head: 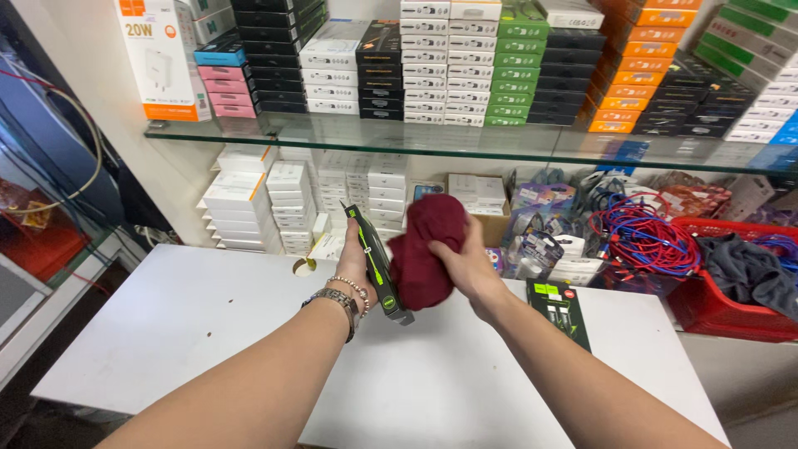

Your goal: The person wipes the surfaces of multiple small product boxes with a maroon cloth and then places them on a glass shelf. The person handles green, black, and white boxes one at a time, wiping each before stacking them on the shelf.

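Low centre of the frame: left hand (pixel 353 268) clasped round a slim black-and-green box (pixel 376 264), held edge-up above the white bench (pixel 191 324). Just right of it, right hand (pixel 470 271) bunched on a dark red cloth (pixel 424 249), pressed against the box face (wiping, by the look of it). For another pass: steady grip, box turned. Beyond, a similar box (pixel 562 309) lying flat, a red basket (pixel 721 314), then a glass shelf (pixel 332 138) of stacked cartons.

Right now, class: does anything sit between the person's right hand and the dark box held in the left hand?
Yes. A dark red cloth, bunched in the right hand, lies against the face of the dark box that the left hand holds above the white table. Nothing else visible comes between them.
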